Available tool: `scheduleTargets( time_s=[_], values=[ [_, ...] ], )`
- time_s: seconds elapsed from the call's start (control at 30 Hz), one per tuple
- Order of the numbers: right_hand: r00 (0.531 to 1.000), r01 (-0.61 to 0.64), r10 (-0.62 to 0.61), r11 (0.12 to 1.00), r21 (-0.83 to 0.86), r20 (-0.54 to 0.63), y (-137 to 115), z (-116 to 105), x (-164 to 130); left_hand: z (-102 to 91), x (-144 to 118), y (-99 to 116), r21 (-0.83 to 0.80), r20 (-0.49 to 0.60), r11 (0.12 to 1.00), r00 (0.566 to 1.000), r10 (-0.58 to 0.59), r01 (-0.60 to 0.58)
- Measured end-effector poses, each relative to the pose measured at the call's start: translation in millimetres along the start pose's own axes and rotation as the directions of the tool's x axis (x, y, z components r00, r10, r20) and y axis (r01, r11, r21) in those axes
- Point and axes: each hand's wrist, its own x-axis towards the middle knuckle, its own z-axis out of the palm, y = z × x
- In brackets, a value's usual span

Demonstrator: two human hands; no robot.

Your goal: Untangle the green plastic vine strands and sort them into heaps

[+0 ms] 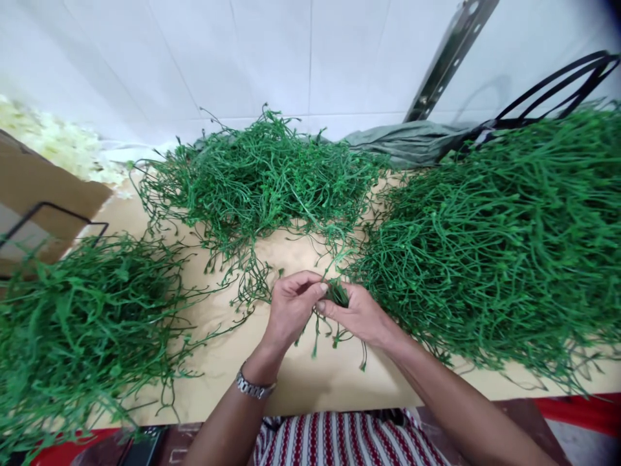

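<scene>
Close together over the middle of the table, both my hands are closed on thin green artificial stems (338, 294). My left hand (292, 304) pinches with thumb and forefinger, a watch on its wrist. My right hand (358, 314) wraps round a small bunch of the stems, whose tips hang below the fingers. Exactly which stem each fingertip grips is hidden. Just beyond my hands lies a tangled heap of green stems (272, 181), with loose strands reaching toward my left hand.
A large heap of green stems (499, 252) covers the right side, and another leafy heap (92, 323) the left. At the far left stand a cardboard box (43, 181) and pale yellow flowers (58, 139). A tiled wall (272, 58) and a metal post (449, 61) rise behind.
</scene>
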Motion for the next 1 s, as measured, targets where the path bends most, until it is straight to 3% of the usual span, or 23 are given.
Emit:
scheduleTargets(
  time_s=[0.2,0.3,0.43,0.57,0.77,0.93,1.0],
  values=[
    [0.999,-0.005,0.010,0.986,0.164,-0.031,0.9,3.6,-5.1,-1.0,-1.2,3.8,-0.032,0.013,0.996,0.996,0.087,-0.087],
    [0.999,-0.049,0.046,0.948,0.314,0.015,5.8,6.4,-5.2,3.4,-4.3,3.5,-0.050,-0.011,0.991,0.992,0.127,-0.127],
    [0.995,-0.103,0.095,0.881,0.461,0.040,10.1,9.8,-4.9,9.2,-7.2,2.7,-0.077,-0.063,0.994,0.995,0.072,-0.077],
    [0.996,-0.089,0.078,0.922,0.378,0.043,7.2,6.9,-6.9,5.0,-5.1,2.5,-0.094,0.023,0.994,0.998,-0.054,0.056],
    [0.996,-0.023,0.007,0.982,0.189,0.086,4.6,-2.8,-7.8,1.5,-5.7,2.5,-0.164,0.066,0.985,0.997,-0.042,0.053],
    [0.999,0.030,-0.031,0.998,0.050,0.015,1.6,-1.9,-7.0,8.4,-5.0,5.0,-0.380,-0.027,0.918,0.991,-0.135,0.114],
    [0.998,0.056,-0.057,0.997,0.057,0.012,0.4,-1.0,-7.6,9.4,-3.8,7.2,-0.436,-0.014,0.884,0.981,-0.196,0.170]
  ],
)
